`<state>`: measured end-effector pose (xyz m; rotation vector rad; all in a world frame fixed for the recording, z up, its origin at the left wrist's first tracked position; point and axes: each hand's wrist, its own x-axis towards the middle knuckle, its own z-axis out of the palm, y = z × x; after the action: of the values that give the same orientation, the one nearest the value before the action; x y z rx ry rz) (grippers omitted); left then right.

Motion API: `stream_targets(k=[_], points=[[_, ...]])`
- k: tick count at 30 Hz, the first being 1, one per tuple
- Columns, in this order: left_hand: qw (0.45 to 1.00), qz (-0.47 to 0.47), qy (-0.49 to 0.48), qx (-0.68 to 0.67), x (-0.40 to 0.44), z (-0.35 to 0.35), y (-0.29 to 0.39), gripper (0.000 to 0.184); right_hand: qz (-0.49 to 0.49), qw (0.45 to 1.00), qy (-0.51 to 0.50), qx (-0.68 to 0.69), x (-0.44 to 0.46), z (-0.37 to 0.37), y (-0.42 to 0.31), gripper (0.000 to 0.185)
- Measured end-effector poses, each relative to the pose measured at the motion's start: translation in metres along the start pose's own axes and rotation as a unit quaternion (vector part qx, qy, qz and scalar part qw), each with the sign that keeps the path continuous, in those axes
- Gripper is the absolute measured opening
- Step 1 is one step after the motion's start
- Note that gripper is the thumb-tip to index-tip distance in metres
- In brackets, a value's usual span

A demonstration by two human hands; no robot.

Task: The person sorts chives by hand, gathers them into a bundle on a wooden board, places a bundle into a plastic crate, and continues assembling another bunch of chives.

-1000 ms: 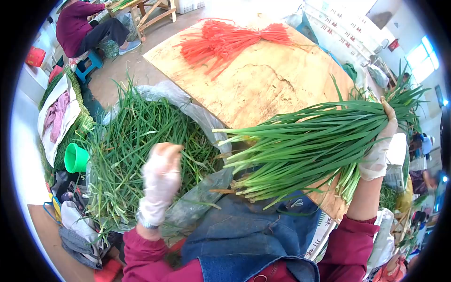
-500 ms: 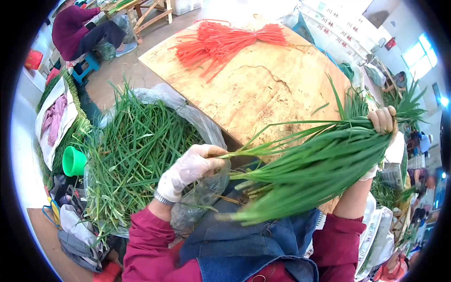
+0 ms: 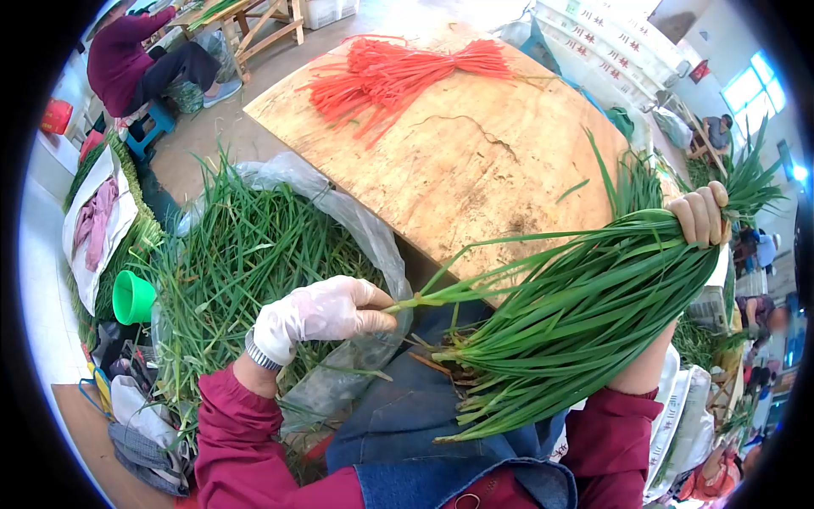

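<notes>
My left hand [image 3: 318, 314], in a whitish glove, pinches the pale stem end of a few green stalks between thumb and fingers. These stalks run right into a large bunch of garlic chives [image 3: 585, 297]. Around the bunch, near its leafy end, my gloved right hand [image 3: 699, 216] is closed at the right. The other stem ends hang loose over my denim apron [image 3: 398, 424], some with brown, withered bits. Below my left hand lies a clear plastic sheet [image 3: 339, 382], beside a big heap of loose green leaves [image 3: 254, 254].
A wooden board table [image 3: 475, 170] stands ahead, bearing a bundle of red ties [image 3: 407, 72] and more chives at its right edge. Left are a green cup [image 3: 133, 297] and a seated person [image 3: 140, 59]. White crates [image 3: 602, 42] are stacked behind.
My left hand has moved left and slightly down, drawing the pinched stalks outward from the bunch. My right hand has shifted slightly right, and the bunch's stem ends hang lower.
</notes>
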<state>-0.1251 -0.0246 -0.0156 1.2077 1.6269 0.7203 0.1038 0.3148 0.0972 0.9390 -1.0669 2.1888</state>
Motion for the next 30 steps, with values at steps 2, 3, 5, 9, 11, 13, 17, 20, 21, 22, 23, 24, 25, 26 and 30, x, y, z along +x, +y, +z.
stream_targets(k=[2,3,5,9,11,13,17,20,21,22,23,24,25,26,30], points=[[0.990,0.000,0.008,0.138,0.004,-0.002,0.003,0.029,0.010,1.000,-0.005,-0.012,0.003,0.006,0.001,0.022],[0.978,0.000,0.013,0.206,0.006,-0.002,0.006,0.028,0.008,1.000,0.006,-0.020,0.003,0.009,0.003,0.022],[0.905,0.019,0.085,0.415,0.008,0.008,0.022,0.011,0.005,0.999,0.027,-0.036,0.003,0.015,0.008,0.022],[0.821,0.108,0.204,0.522,0.021,0.030,0.043,0.004,0.031,0.997,0.049,-0.060,0.008,0.024,0.014,0.022],[0.854,0.183,0.243,0.422,0.023,0.022,0.041,0.005,0.023,0.995,0.060,-0.080,0.007,0.025,0.012,0.022],[0.856,0.161,0.333,0.362,0.007,0.003,0.033,0.003,0.015,0.994,0.063,-0.089,0.004,0.024,0.008,0.022],[0.886,-0.049,0.423,0.184,-0.058,-0.025,-0.030,0.013,0.003,0.994,0.072,-0.085,-0.007,0.016,-0.002,0.021],[0.820,-0.227,0.452,0.269,-0.116,-0.031,-0.101,0.014,0.000,0.993,0.078,-0.091,-0.011,0.012,-0.005,0.022],[0.759,-0.297,0.427,0.392,-0.125,-0.028,-0.100,0.017,0.005,0.993,0.074,-0.094,-0.013,0.011,-0.006,0.022],[0.736,-0.280,0.432,0.439,-0.128,-0.020,-0.101,0.021,0.011,0.993,0.068,-0.094,-0.012,0.011,-0.006,0.022],[0.711,-0.263,0.437,0.484,-0.126,-0.010,-0.102,0.025,0.018,0.994,0.059,-0.094,-0.010,0.009,-0.005,0.022],[0.749,-0.184,0.463,0.437,-0.113,-0.003,-0.084,0.030,0.012,0.993,0.066,-0.092,-0.009,0.011,-0.003,0.022],[0.791,-0.099,0.483,0.362,-0.095,0.004,-0.063,0.026,0.011,0.993,0.069,-0.092,-0.008,0.014,0.000,0.023],[0.824,-0.059,0.472,0.307,-0.078,0.012,-0.042,0.021,0.010,0.993,0.071,-0.092,-0.007,0.015,0.001,0.023],[0.888,0.066,0.427,0.154,-0.022,0.044,0.006,0.015,0.015,0.993,0.068,-0.093,-0.005,0.017,0.003,0.024]])
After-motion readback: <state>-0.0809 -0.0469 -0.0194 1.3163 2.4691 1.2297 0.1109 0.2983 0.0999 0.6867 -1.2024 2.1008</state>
